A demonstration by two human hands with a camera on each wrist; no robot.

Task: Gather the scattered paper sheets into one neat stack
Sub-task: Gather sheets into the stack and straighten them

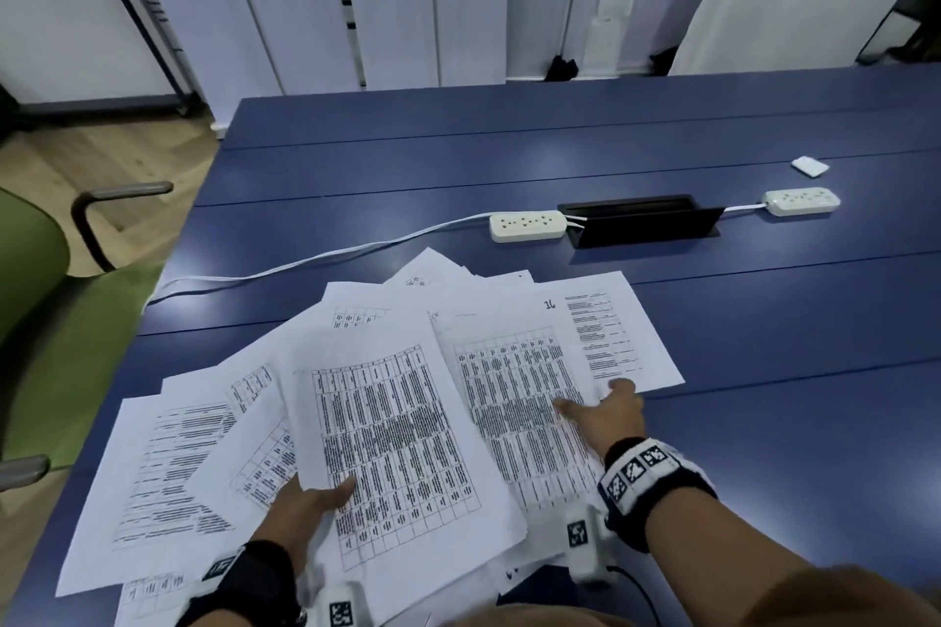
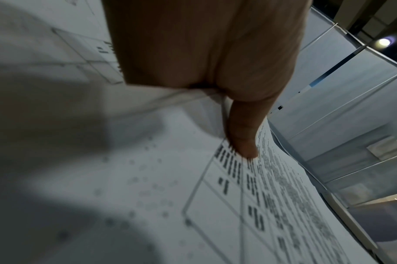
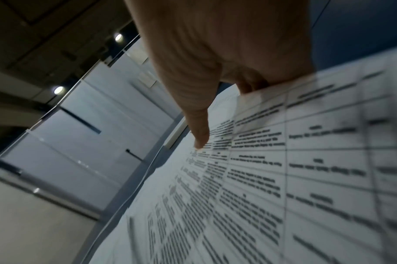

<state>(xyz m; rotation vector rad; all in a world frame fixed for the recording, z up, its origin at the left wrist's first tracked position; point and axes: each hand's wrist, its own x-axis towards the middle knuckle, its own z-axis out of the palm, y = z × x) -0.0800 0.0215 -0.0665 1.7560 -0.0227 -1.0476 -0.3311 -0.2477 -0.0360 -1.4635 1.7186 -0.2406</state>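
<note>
A blue tabletop (image 1: pixel 764 423) carries scattered sheets (image 1: pixel 387 423), two power strips (image 1: pixel 527 226) with cords, a black cable box (image 1: pixel 641 219) and a small white packet (image 1: pixel 809 166).

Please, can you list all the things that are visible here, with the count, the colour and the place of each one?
paper sheets: many, white, printed, fanned over near table
table: one, blue
power strips: two, cream, beside cable box
cable box: one, black, table middle
small packet: one, white, far right
chair: one, green, left of table
left hand: holds near edge of a sheet
right hand: fingers flat on right sheets
</note>
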